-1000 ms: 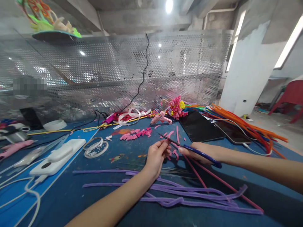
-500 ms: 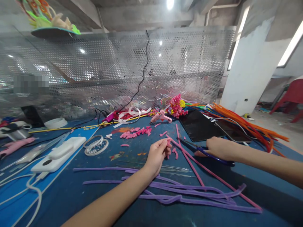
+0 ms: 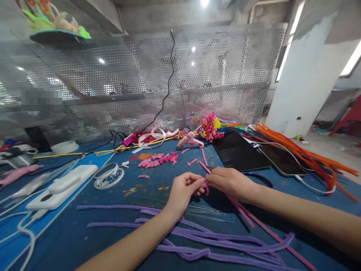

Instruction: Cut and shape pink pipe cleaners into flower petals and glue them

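Note:
My left hand [image 3: 182,191] and my right hand [image 3: 229,182] meet at the middle of the blue table [image 3: 84,241]. Both are closed in a pinch on one short pink pipe cleaner piece [image 3: 205,185] held between their fingertips. Long pink pipe cleaners [image 3: 248,220] run from under my right hand toward the near right. Blue-handled scissors [image 3: 261,177] lie on the table just behind my right wrist, in neither hand. A small pile of cut pink pieces [image 3: 158,159] sits beyond my left hand.
Long purple pipe cleaners [image 3: 214,242] lie across the near table, thin wires [image 3: 203,211] beside them. A tablet [image 3: 239,152], phone [image 3: 282,161] and orange pipe cleaners [image 3: 307,155] fill the right. A glue gun [image 3: 191,140], tape ring [image 3: 108,177] and white power bank [image 3: 59,186] lie left and behind. A perforated metal screen [image 3: 141,86] backs the table.
My right hand has put the scissors down on the table and come left to my left hand. Both now pinch the short pink piece together.

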Tool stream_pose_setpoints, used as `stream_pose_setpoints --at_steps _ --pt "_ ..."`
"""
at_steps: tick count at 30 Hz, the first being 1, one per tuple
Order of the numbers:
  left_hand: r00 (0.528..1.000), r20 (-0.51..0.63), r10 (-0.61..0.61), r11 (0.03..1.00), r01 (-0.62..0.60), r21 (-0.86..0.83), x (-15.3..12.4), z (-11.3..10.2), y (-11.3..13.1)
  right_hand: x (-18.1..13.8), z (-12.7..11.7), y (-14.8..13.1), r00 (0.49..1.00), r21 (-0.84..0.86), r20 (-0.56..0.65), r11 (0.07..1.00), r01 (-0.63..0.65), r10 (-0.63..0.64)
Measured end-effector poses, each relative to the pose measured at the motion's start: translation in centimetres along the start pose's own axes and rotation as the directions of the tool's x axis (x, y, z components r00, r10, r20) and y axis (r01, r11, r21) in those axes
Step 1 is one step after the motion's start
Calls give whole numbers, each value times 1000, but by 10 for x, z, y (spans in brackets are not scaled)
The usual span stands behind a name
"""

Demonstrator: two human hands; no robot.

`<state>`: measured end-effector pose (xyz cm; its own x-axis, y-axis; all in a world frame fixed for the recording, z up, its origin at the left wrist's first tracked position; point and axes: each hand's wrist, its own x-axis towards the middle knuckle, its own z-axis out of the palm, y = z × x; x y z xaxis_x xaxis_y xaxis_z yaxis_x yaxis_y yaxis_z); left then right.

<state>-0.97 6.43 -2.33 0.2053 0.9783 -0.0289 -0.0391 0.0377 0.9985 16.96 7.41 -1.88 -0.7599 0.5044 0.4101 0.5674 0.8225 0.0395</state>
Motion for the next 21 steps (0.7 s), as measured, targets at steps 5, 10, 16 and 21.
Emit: stream_pose_setpoints --at_steps 5,10,16,21 --pt "998 60 11 992 -18 122 0 1 2 -8 8 6 995 -42 8 994 103 -102" --pt "993 111 24 989 -39 140 -1 3 2 -9 6 5 984 -4 -33 985 174 -174" --pt "987 161 31 990 -52 129 -1 5 1 -10 3 4 960 -31 -105 965 259 -261" --pt "981 186 53 996 -65 63 -1 6 4 -10 4 5 947 -83 -218 971 224 -237"
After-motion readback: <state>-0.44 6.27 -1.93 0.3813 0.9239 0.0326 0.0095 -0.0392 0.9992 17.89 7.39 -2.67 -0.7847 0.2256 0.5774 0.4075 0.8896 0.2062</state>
